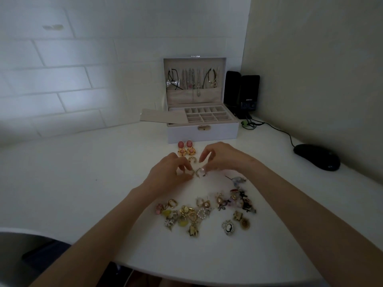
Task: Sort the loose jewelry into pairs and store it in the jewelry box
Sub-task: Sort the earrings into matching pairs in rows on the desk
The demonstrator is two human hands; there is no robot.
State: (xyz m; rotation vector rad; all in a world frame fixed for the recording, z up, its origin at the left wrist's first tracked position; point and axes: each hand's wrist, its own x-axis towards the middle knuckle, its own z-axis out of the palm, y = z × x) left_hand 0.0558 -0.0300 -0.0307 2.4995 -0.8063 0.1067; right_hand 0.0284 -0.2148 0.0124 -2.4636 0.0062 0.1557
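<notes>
Earrings first: from my remote seat I see a pair of small earrings (200, 172), pale and ring-shaped, one with a pearl-like bead, sitting low over the white table (83, 183) between both hands. The left hand (171, 171) has its fingers curled in and pinches the small earrings from the left; the right hand (219, 158) arches over them, thumb and forefinger pinched on the beaded one. Whether the pieces rest on the table or are lifted just off it, I cannot tell.

Just beyond the hands lies a gold hoop (192, 159), and beyond that a matched pair of pink-and-gold earrings (185, 149) side by side, near the front of the jewelry box (202, 133). The box stands open, its lid (193, 79) upright with necklaces hanging inside, and its divided tray showing beige compartments. A flat beige panel (163, 116) juts out over its left edge.

Nearer to me, between the forearms, spreads the loose jewelry pile (205, 212), with a cameo brooch (228, 226) at its right front. Black speakers (242, 92) stand right of the box, and a black mouse (317, 157) lies well apart at the right.
</notes>
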